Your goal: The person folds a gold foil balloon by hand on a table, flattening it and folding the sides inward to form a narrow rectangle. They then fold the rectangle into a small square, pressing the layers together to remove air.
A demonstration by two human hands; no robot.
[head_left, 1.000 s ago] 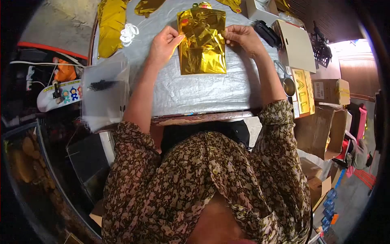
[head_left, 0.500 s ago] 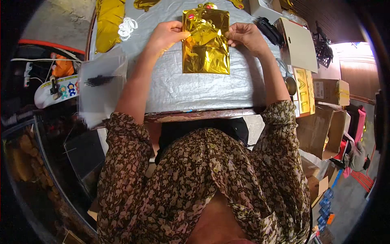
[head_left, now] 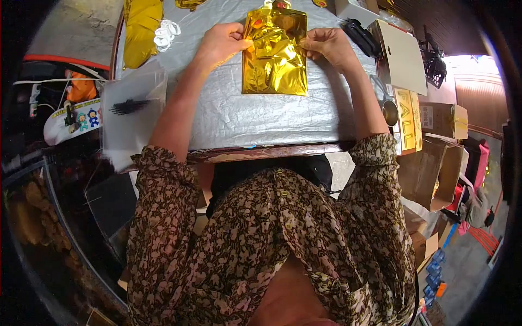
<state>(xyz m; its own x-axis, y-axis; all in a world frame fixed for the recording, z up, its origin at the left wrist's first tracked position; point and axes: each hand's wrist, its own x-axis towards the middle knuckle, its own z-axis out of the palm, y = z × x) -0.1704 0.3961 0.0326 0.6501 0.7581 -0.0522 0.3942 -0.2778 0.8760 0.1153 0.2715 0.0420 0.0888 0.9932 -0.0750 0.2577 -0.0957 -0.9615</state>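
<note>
A flat, folded gold foil piece (head_left: 275,68), roughly rectangular, lies over the silver-covered table in front of me. My left hand (head_left: 224,44) pinches its left edge between thumb and fingers. On the opposite edge, my right hand (head_left: 326,46) pinches the foil the same way. The surface is creased and reflects light strongly. Near its top are a red round spot and a small pale piece, partly cut off by the frame.
Left of my hands lie a white cord coil (head_left: 167,36), more gold foil (head_left: 142,32) and a clear plastic bag (head_left: 133,117). To the right are a black case (head_left: 361,38), scissors (head_left: 379,89), a tape roll (head_left: 389,113) and cardboard boxes (head_left: 437,119).
Both hands keep their pinch on the foil piece. Its creases and reflections have shifted, and its lower edge sits slightly higher in view. The camera view has moved a little.
</note>
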